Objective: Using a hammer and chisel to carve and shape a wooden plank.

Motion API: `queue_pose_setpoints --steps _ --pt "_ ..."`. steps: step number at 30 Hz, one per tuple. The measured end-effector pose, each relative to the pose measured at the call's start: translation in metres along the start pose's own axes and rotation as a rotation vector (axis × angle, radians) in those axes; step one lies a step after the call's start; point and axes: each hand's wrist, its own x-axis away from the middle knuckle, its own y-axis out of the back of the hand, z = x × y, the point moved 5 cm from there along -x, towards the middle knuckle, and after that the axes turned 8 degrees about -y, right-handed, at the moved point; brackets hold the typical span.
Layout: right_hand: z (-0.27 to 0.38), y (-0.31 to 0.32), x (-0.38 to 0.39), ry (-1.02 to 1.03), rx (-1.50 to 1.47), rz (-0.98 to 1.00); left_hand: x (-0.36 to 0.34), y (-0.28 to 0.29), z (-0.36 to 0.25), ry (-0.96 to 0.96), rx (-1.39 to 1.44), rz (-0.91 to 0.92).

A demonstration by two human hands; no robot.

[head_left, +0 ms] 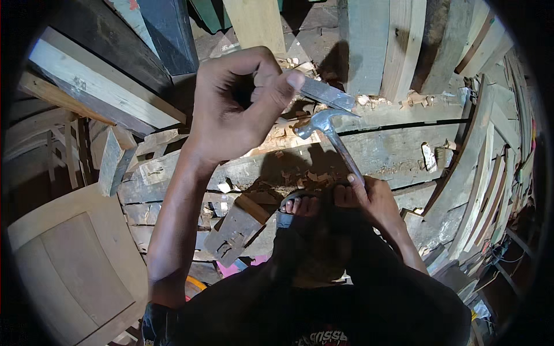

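Observation:
My left hand (pixel 242 106) is raised at the upper middle, its fingers curled and its thumb pressing on a flat, grey metal chisel (pixel 323 92) that points to the right. Just below the blade is the steel head of a claw hammer (pixel 317 122). My right hand (pixel 366 202) grips the hammer's handle near its lower end, lower right of centre. Pale wood shavings and chips (pixel 280 135) lie on the rough grey planks (pixel 398 150) beneath both tools. My sandalled feet (pixel 294 210) show at the lower middle, partly in shadow.
Upright boards (pixel 369 46) stand across the back, with slanting timbers (pixel 98 81) at the upper left and bent slats (pixel 479 190) along the right. A wooden panel (pixel 75 259) lies at the lower left. A loose offcut (pixel 231 233) rests near my left forearm.

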Motion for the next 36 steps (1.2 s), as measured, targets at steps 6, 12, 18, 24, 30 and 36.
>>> queue_pose_setpoints --steps 6,12,18,24,30,36 --pt "-0.002 -0.001 -0.002 0.024 -0.007 0.016 0.002 -0.003 0.004 0.021 -0.099 0.046" --pt "-0.001 0.001 -0.003 0.019 -0.001 0.024 0.006 -0.004 0.015 0.032 -0.086 0.054" --pt "0.002 0.004 -0.001 -0.008 -0.018 0.051 0.007 -0.007 0.024 0.029 -0.118 0.050" --pt "0.002 0.004 -0.002 -0.010 0.032 0.016 0.003 -0.012 0.022 0.075 -0.196 0.121" --pt "-0.002 0.001 -0.002 -0.030 0.011 0.053 -0.006 -0.019 0.031 0.101 -0.136 0.089" --pt "-0.001 -0.001 -0.001 -0.008 -0.016 0.023 0.007 -0.009 0.048 0.210 0.151 -0.079"
